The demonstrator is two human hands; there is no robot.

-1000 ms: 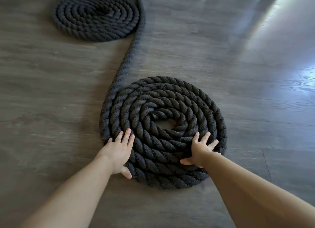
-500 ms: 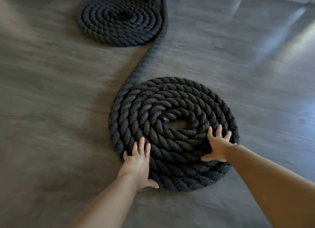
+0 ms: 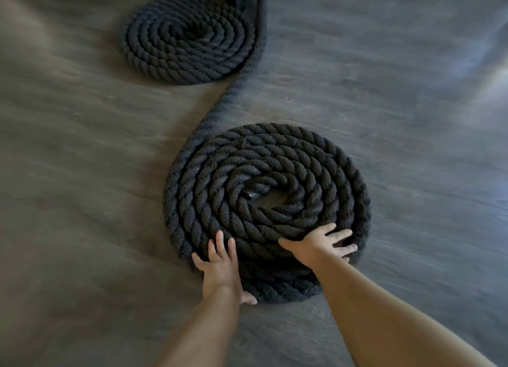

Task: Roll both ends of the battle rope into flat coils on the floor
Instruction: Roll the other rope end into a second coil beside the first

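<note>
Head view. Near coil [image 3: 264,201]: flat on the floor [image 3: 82,201], close to you, with a small gap at its centre. Your left hand [image 3: 220,265]: fingers spread, palm flat on its near-left rim, gripping nothing. Your right hand [image 3: 319,243]: splayed flat on the near-right turns, likewise gripping nothing. Far coil [image 3: 189,39]: flat, toward the floor's far edge. Connecting rope [image 3: 228,97]: runs between both.

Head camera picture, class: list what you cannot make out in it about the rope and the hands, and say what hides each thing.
- Where the rope leads past the far coil: cut off by the top edge.
- Near coil, its near rim: partly covered by the left hand and right hand.
- Both palms: turned down onto the rope, so how hard they press is unseen.
- Floor grain: smeared by motion blur.
</note>
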